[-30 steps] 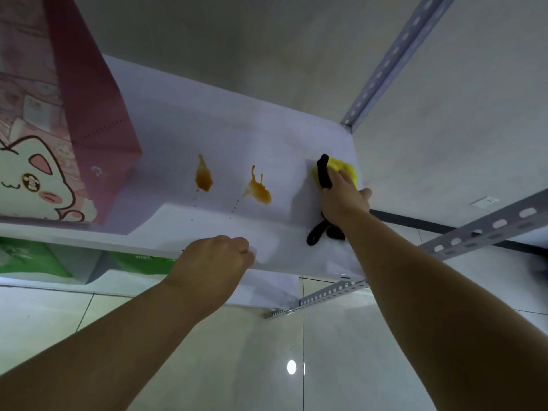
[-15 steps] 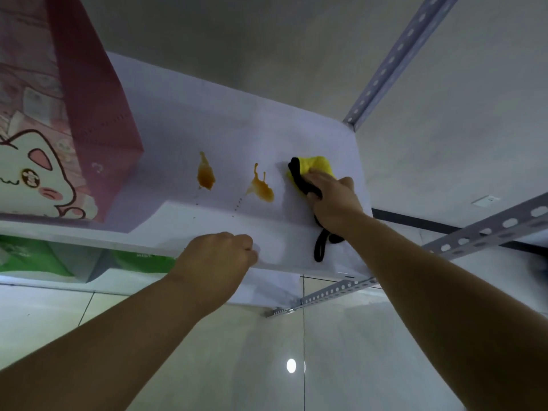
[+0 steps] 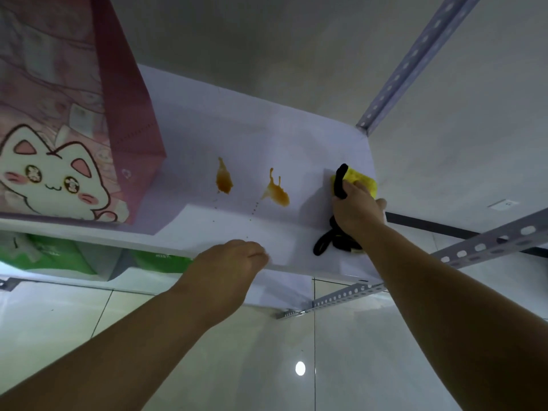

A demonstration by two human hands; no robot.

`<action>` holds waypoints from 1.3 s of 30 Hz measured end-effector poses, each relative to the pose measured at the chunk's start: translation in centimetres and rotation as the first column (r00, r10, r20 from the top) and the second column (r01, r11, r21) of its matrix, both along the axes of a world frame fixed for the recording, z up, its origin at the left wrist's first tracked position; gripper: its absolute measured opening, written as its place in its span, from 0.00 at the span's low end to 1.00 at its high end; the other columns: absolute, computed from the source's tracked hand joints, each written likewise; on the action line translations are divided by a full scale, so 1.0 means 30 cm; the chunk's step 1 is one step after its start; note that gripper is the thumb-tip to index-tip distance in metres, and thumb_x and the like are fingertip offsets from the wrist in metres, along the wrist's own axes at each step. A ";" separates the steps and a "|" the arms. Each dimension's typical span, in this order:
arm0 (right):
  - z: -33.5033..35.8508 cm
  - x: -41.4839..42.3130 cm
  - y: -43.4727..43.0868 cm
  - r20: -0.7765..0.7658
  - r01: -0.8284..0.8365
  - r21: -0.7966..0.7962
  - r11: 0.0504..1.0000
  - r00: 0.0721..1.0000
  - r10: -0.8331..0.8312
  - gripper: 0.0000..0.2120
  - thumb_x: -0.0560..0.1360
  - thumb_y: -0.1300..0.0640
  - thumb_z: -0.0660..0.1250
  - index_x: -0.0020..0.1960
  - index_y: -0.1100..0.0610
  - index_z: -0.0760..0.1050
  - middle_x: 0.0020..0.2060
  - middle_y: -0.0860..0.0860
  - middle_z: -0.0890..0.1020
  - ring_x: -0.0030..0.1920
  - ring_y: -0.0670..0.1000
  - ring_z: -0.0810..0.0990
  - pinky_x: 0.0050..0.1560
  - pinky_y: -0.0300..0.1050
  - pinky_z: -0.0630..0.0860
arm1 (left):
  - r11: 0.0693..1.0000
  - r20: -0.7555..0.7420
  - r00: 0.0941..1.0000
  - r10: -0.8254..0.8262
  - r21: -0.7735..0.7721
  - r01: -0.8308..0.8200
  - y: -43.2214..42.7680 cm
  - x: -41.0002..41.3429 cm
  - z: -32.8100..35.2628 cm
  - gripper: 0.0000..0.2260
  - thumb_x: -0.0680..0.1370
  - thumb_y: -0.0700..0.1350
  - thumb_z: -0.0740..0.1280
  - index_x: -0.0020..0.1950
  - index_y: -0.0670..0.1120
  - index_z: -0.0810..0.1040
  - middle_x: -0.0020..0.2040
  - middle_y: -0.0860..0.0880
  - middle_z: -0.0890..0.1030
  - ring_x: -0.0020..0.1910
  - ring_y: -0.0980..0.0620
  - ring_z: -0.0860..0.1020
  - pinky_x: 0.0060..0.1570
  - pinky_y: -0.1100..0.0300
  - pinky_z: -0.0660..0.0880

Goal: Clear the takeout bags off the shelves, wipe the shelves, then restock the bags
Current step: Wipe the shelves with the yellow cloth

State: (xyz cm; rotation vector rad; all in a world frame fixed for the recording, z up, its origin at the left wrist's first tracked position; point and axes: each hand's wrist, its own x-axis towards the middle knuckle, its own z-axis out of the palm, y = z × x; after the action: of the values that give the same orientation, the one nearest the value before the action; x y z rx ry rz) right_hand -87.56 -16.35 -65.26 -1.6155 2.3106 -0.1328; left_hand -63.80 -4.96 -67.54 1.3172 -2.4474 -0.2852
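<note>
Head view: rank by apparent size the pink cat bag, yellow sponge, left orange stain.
1. pink cat bag.
2-3. yellow sponge and left orange stain look alike; right hand covers part of the sponge.

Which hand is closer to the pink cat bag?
Left. The left hand holds the shelf by its front edge, right of the pink cat bag; the right hand holds a yellow sponge farther right, beyond both orange stains.
</note>
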 end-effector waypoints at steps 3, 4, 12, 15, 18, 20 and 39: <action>0.012 0.046 -0.010 0.031 -0.085 -0.010 0.996 0.996 0.085 0.21 0.79 0.53 0.52 0.72 0.45 0.61 0.75 0.44 0.57 0.68 0.62 0.56 0.64 0.52 0.61 | 0.997 -0.028 0.998 0.051 -0.051 -0.052 0.014 0.052 0.009 0.25 0.52 0.27 0.76 0.47 0.40 0.83 0.45 0.44 0.83 0.42 0.44 0.82 0.37 0.55 0.81; 0.015 0.060 -0.018 0.045 -0.109 -0.021 0.994 0.993 0.110 0.21 0.80 0.53 0.52 0.72 0.45 0.61 0.75 0.44 0.56 0.69 0.62 0.55 0.65 0.53 0.60 | 0.994 -0.033 0.996 0.086 -0.070 -0.088 0.017 0.073 0.013 0.23 0.53 0.29 0.77 0.47 0.40 0.83 0.45 0.43 0.83 0.42 0.43 0.82 0.39 0.55 0.81; 0.025 0.248 -0.124 0.181 -0.319 -0.037 0.947 0.930 0.321 0.19 0.81 0.52 0.53 0.71 0.44 0.62 0.71 0.55 0.58 0.65 0.62 0.66 0.67 0.51 0.65 | 0.956 0.094 0.957 0.274 -0.131 -0.261 0.042 0.225 -0.005 0.20 0.54 0.34 0.81 0.43 0.37 0.81 0.40 0.41 0.81 0.36 0.41 0.81 0.38 0.56 0.78; 0.031 0.292 -0.094 0.136 -0.385 -0.058 0.921 0.911 0.389 0.21 0.81 0.52 0.53 0.73 0.43 0.59 0.72 0.50 0.58 0.70 0.58 0.62 0.70 0.51 0.63 | 0.952 0.133 0.944 0.302 -0.087 -0.292 0.031 0.231 -0.019 0.17 0.54 0.33 0.80 0.41 0.37 0.82 0.39 0.41 0.82 0.33 0.42 0.80 0.32 0.53 0.79; 0.030 0.289 -0.024 0.106 -0.429 -0.076 0.900 0.894 0.435 0.21 0.81 0.52 0.53 0.74 0.45 0.59 0.73 0.46 0.60 0.70 0.57 0.59 0.69 0.50 0.62 | 0.958 0.172 0.943 0.285 -0.050 -0.281 0.012 0.235 -0.016 0.16 0.52 0.32 0.79 0.37 0.40 0.82 0.34 0.44 0.80 0.26 0.46 0.78 0.24 0.59 0.75; 0.008 0.269 0.043 0.038 -0.474 -0.066 0.878 0.878 0.477 0.21 0.81 0.51 0.54 0.73 0.45 0.60 0.74 0.42 0.59 0.67 0.57 0.59 0.65 0.49 0.64 | 0.957 0.183 0.940 0.289 -0.032 -0.288 0.004 0.240 -0.010 0.16 0.52 0.32 0.79 0.35 0.41 0.82 0.32 0.46 0.79 0.23 0.47 0.76 0.21 0.61 0.72; -0.009 0.327 0.079 -0.044 -0.387 -0.084 0.918 0.922 0.385 0.19 0.80 0.50 0.53 0.70 0.43 0.63 0.74 0.40 0.59 0.63 0.58 0.61 0.52 0.48 0.66 | 0.945 0.195 0.927 0.319 0.012 -0.328 -0.025 0.244 0.001 0.05 0.71 0.38 0.71 0.35 0.43 0.81 0.33 0.45 0.77 0.26 0.44 0.77 0.27 0.61 0.65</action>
State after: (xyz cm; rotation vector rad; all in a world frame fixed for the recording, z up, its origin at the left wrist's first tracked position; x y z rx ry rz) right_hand -77.76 -13.99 -65.54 -2.0960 1.9779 -0.1268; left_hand -56.49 -5.70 -67.51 1.8144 -2.3278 -0.1338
